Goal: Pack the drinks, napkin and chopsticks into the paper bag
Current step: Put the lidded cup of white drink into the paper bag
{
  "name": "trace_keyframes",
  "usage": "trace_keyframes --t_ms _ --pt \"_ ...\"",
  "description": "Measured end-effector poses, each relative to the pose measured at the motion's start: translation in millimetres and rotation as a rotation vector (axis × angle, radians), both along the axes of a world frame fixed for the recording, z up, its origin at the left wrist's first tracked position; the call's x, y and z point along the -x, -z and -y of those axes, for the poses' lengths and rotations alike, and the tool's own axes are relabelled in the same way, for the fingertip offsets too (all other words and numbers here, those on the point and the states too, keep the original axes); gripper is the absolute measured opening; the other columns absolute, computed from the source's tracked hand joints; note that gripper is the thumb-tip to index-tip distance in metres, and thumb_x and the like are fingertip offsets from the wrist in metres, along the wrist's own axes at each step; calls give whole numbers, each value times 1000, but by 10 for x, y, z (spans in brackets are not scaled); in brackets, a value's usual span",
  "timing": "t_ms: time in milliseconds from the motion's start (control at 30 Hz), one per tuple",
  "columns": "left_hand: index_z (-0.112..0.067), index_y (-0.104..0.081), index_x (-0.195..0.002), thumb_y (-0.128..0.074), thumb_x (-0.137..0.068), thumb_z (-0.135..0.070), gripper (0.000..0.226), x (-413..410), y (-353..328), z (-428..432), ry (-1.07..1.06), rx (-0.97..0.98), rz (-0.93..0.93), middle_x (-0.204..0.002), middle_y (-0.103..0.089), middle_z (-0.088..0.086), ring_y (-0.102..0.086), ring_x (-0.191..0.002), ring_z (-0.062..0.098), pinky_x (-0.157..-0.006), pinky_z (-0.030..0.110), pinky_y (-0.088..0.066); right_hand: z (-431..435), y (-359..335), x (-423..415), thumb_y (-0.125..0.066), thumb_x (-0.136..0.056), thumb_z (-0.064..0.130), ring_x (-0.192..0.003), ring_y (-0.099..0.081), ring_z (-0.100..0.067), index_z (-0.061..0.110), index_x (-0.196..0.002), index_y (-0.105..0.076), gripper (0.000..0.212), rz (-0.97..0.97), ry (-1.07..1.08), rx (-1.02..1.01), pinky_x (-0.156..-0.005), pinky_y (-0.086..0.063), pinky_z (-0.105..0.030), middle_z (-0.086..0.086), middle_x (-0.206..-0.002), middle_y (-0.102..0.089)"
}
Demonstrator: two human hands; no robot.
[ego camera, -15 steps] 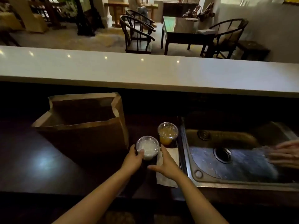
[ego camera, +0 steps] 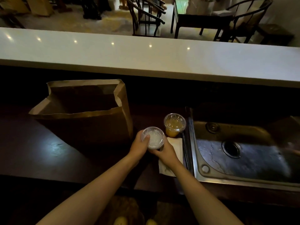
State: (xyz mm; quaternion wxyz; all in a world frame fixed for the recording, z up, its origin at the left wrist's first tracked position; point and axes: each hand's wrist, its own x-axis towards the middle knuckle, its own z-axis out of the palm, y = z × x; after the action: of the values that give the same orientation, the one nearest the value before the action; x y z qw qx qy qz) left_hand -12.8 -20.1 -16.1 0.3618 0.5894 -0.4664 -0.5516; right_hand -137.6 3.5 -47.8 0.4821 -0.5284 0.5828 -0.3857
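Note:
A clear lidded cup of white drink (ego camera: 154, 137) is clasped between both my hands, just right of the open brown paper bag (ego camera: 84, 120). My left hand (ego camera: 140, 146) wraps its left side with the thumb on the lid. My right hand (ego camera: 164, 151) cups it from the right and below. A second lidded cup of orange drink (ego camera: 174, 124) stands behind it on the dark counter. A white napkin (ego camera: 176, 144) lies under my right hand. Dark chopsticks (ego camera: 185, 150) lie along the sink's edge beside the napkin.
A steel sink (ego camera: 243, 153) fills the right side, with a blurred hand of another person at its far right edge (ego camera: 294, 151). A raised white bar top (ego camera: 146, 57) runs across behind the bag. Chairs and a table stand beyond it.
Both hands have closed on the white drink, and it seems lifted slightly. The other person's hand in the sink has drawn back to the right.

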Motion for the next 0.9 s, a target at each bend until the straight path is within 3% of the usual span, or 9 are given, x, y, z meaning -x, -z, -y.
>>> trace_keyframes --t_ms 100,167,233,300,400,500,667,767,900 --pt "-22 -44 -125 -48 -92 -21 34 -19 -93 -20 46 14 -49 -126 -54 5 -51 -118 22 -92 29 -45 -32 -92 -2 -74 -75 13 -111 -54 -2 31 -124 -43 61 30 9 33 -88 -46 -11 8 -120 -57" --pt "-25 -30 -137 -59 -85 -29 59 -66 -172 -75 106 16 -79 -134 -45 -1 -45 -123 17 -93 26 -43 -65 -205 -2 -73 -76 14 -113 -54 -5 26 -126 -43 60 49 5 49 -89 -47 -15 7 -121 -58" --pt "-33 -11 -142 -71 -72 -38 92 -126 -269 -151 165 42 -70 -138 -33 -8 -35 -127 12 -98 27 -40 -109 -366 -10 -72 -77 18 -112 -54 -3 29 -125 -44 57 36 -9 77 -83 -47 -8 13 -117 -58" --pt "-42 -5 -140 -77 -61 -41 108 -172 -427 -219 210 120 -60 -137 -29 -13 -31 -127 8 -92 17 -39 -151 -572 -33 -72 -76 22 -110 -55 1 33 -124 -46 55 18 -13 128 -82 -46 -8 17 -116 -59" --pt "-44 -11 -138 -79 -54 -39 107 -207 -773 -280 194 241 -82 -140 -31 -13 -35 -127 6 -79 4 -42 -176 -943 -68 -72 -75 22 -107 -56 7 44 -116 -48 53 -6 -44 234 -85 -47 -10 19 -114 -61" --pt "-41 -19 -138 -80 -52 -38 105 -232 -1148 -319 136 336 -128 -132 -40 -18 -43 -119 -1 -81 1 -43 -150 -1387 -47 -72 -75 25 -112 -53 3 36 -125 -45 57 -78 -135 293 -95 -48 -21 13 -122 -58" --pt "-38 -32 -133 -84 -53 -35 95 -347 -1739 -326 85 428 -209 -127 -52 -14 -54 -113 2 -84 19 -52 -66 -2206 101 -76 -65 43 -125 -38 3 39 -132 -31 81 -267 -368 422 -103 -34 -18 17 -133 -40" --pt "-35 -42 -125 -83 -48 -37 87 -466 -2049 -267 81 463 -262 -121 -59 -9 -60 -105 1 -77 15 -52 22 -2590 99 -76 -63 48 -124 -36 4 40 -133 -29 84 -344 -440 477 -105 -34 -21 18 -135 -37" --pt "-23 -39 -131 -80 -46 -43 96 -664 -2302 -154 110 439 -208 -127 -57 -1 -56 -115 14 -100 39 -44 166 -2965 22 -71 -60 56 -122 -36 5 38 -140 -22 95 -427 -389 544 -99 -33 -14 15 -144 -33"
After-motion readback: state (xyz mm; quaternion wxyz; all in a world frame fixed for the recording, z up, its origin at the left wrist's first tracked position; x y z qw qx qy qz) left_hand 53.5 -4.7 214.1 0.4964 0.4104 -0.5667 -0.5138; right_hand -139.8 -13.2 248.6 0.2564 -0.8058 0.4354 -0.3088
